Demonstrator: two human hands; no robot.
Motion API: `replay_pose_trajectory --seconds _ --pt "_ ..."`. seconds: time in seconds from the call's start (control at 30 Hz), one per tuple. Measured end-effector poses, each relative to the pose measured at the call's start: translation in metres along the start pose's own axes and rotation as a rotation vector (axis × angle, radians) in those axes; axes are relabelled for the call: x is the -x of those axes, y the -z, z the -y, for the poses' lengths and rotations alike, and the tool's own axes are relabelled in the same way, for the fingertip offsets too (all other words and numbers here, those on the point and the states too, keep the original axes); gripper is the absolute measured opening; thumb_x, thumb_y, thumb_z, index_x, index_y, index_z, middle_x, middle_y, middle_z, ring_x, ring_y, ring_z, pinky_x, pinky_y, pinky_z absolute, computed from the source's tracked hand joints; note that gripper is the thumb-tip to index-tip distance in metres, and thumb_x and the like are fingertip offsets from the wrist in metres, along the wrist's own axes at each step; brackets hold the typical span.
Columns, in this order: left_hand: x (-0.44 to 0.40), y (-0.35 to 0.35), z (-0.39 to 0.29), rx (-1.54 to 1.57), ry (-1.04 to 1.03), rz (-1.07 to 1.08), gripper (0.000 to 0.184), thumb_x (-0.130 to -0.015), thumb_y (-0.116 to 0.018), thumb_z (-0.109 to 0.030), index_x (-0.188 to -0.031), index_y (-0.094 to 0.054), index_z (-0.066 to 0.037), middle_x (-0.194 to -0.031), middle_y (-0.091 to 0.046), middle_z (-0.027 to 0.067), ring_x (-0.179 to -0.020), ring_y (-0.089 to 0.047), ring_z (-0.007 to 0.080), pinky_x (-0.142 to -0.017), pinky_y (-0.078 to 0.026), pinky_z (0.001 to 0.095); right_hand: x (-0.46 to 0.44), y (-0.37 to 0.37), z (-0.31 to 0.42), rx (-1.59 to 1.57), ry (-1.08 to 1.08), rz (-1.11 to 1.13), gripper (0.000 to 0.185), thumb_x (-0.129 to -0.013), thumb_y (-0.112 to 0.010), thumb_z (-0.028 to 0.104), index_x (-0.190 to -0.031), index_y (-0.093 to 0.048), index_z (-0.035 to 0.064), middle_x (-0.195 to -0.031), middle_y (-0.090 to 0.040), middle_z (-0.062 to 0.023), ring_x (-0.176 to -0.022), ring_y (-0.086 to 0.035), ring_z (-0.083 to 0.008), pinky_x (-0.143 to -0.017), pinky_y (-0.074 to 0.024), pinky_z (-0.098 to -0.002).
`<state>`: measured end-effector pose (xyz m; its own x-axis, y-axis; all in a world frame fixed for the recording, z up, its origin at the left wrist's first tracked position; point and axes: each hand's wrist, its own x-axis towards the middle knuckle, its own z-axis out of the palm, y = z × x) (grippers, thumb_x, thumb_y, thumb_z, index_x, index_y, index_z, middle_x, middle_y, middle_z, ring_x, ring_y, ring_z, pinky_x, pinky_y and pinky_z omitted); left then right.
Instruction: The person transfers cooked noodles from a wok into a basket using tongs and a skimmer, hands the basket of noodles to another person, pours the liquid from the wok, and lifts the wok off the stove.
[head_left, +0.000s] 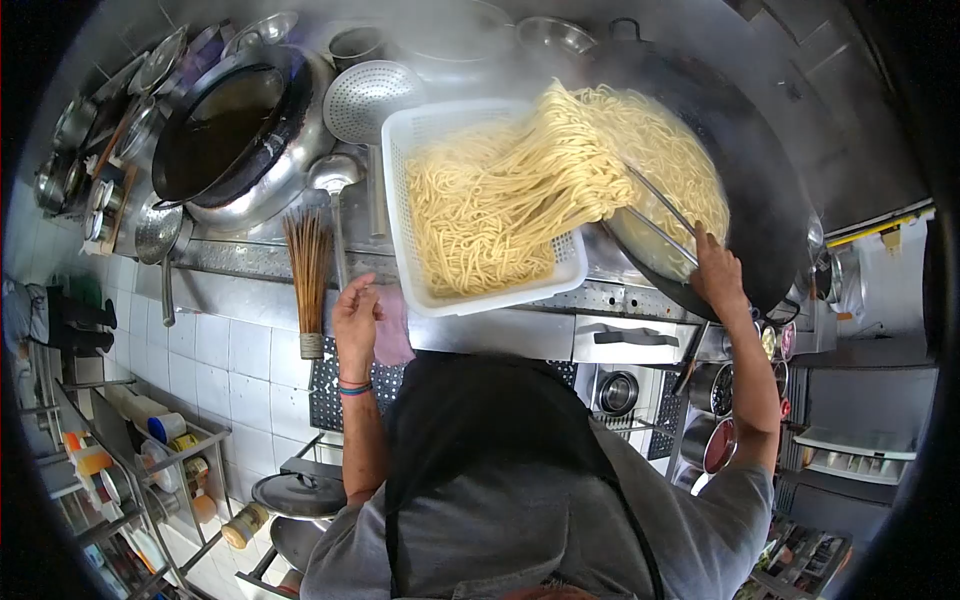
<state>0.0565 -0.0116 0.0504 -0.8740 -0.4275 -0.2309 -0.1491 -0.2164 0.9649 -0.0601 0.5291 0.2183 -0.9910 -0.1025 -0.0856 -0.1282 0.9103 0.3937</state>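
My right hand [718,272] is closed on long metal tongs [662,203], whose far ends reach into a thick bundle of yellow noodles [575,160]. The bundle stretches from the large dark wok [745,150] on the right to a white perforated basket [398,200] partly filled with noodles. More noodles lie in cloudy liquid in the wok, with steam above. Near the basket's lower left corner, my left hand [356,312] has its fingers partly curled, and whether it holds anything is unclear. A pink cloth [393,325] lies beside it, over the counter edge.
A bamboo brush [308,275], a metal ladle [337,173] and a large perforated skimmer [372,103] are left of the basket. Farther left sits another wok [225,135] with dark liquid. Pots of sauces [719,443] stand at the right, and a shelf rack [215,440] at the lower left.
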Motion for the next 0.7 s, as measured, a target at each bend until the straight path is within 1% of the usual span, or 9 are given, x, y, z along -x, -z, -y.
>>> replay_pose_trajectory --seconds 0.1,0.13,0.23,0.27,0.37,0.47,0.6,0.7 --pt "0.0 -0.005 0.006 -0.01 -0.011 0.015 0.025 -0.094 -0.057 -0.003 -0.118 -0.064 0.0 -0.084 -0.058 0.0001 -0.064 -0.05 0.0068 -0.058 -0.043 0.0214 -0.019 -0.036 0.011 -0.053 -0.101 -0.064 0.073 -0.077 -0.067 0.009 -0.144 -0.038 0.0064 -0.118 -0.063 -0.0204 -0.09 -0.069 -0.0423 -0.076 -0.0571 -0.051" --pt "0.0 -0.008 0.008 -0.006 -0.014 0.017 0.025 -0.094 -0.057 -0.003 -0.117 -0.064 0.0 -0.083 -0.057 0.0 -0.064 -0.05 0.0068 -0.058 -0.042 0.0214 -0.022 -0.038 0.019 -0.102 -0.133 -0.058 0.071 -0.078 -0.069 0.012 -0.143 -0.041 0.0076 -0.117 -0.064 -0.0202 -0.092 -0.069 -0.0422 -0.078 -0.0568 -0.0514" --pt "-0.002 -0.015 0.012 -0.003 -0.002 0.044 0.024 -0.094 -0.056 -0.004 -0.116 -0.064 0.002 -0.079 -0.056 -0.0007 -0.064 -0.049 0.0064 -0.057 -0.042 0.0215 -0.036 -0.037 0.038 -0.267 -0.179 -0.08 0.066 -0.077 -0.068 0.012 -0.139 -0.046 0.0069 -0.117 -0.064 -0.0206 -0.093 -0.069 -0.0425 -0.081 -0.0559 -0.0523" --pt "-0.004 -0.019 0.012 -0.002 0.002 0.061 0.024 -0.095 -0.055 -0.004 -0.116 -0.064 0.003 -0.077 -0.056 -0.0009 -0.064 -0.049 0.0063 -0.057 -0.041 0.0216 -0.042 -0.035 0.04 -0.329 -0.194 -0.091 0.056 -0.076 -0.068 0.012 -0.13 -0.053 0.005 -0.114 -0.066 -0.0227 -0.094 -0.067 -0.0437 -0.084 -0.0546 -0.0524" --pt "-0.012 -0.026 0.019 -0.052 -0.036 0.107 0.024 -0.095 -0.054 -0.005 -0.116 -0.064 0.004 -0.075 -0.056 -0.0014 -0.064 -0.049 0.006 -0.057 -0.041 0.0211 -0.046 -0.035 0.035 -0.424 -0.129 -0.11 0.046 -0.076 -0.067 0.011 -0.121 -0.058 0.0042 -0.105 -0.068 -0.0259 -0.095 -0.067 -0.0439 -0.085 -0.0535 -0.0524" --pt "-0.021 -0.026 0.036 -0.101 -0.049 0.096 0.025 -0.095 -0.055 -0.005 -0.117 -0.063 0.004 -0.075 -0.056 -0.001 -0.063 -0.049 0.0059 -0.056 -0.041 0.0209 -0.039 -0.023 0.033 -0.504 -0.105 -0.117 0.038 -0.076 -0.069 0.012 -0.113 -0.061 0.005 -0.098 -0.068 -0.0266 -0.094 -0.067 -0.0434 -0.083 -0.0534 -0.0521" --pt "-0.015 -0.027 0.029 -0.069 -0.038 0.095 0.024 -0.096 -0.055 -0.004 -0.117 -0.063 0.003 -0.074 -0.056 -0.0011 -0.062 -0.049 0.0058 -0.055 -0.041 0.0207 -0.022 0.025 0.039 -0.401 -0.113 -0.159 0.037 -0.075 -0.071 0.01 -0.111 -0.063 0.0067 -0.097 -0.069 -0.0241 -0.09 -0.068 -0.0421 -0.079 -0.0542 -0.0506" --pt "-0.018 -0.024 0.037 0.006 -0.026 0.119 0.023 -0.097 -0.054 -0.004 -0.116 -0.064 0.003 -0.075 -0.056 -0.0014 -0.063 -0.049 0.0057 -0.055 -0.041 0.0206 -0.017 0.038 0.032 -0.409 -0.071 -0.136 0.042 -0.074 -0.072 0.009 -0.114 -0.063 0.0062 -0.096 -0.069 -0.0229 -0.089 -0.068 -0.0409 -0.08 -0.0546 -0.0489"
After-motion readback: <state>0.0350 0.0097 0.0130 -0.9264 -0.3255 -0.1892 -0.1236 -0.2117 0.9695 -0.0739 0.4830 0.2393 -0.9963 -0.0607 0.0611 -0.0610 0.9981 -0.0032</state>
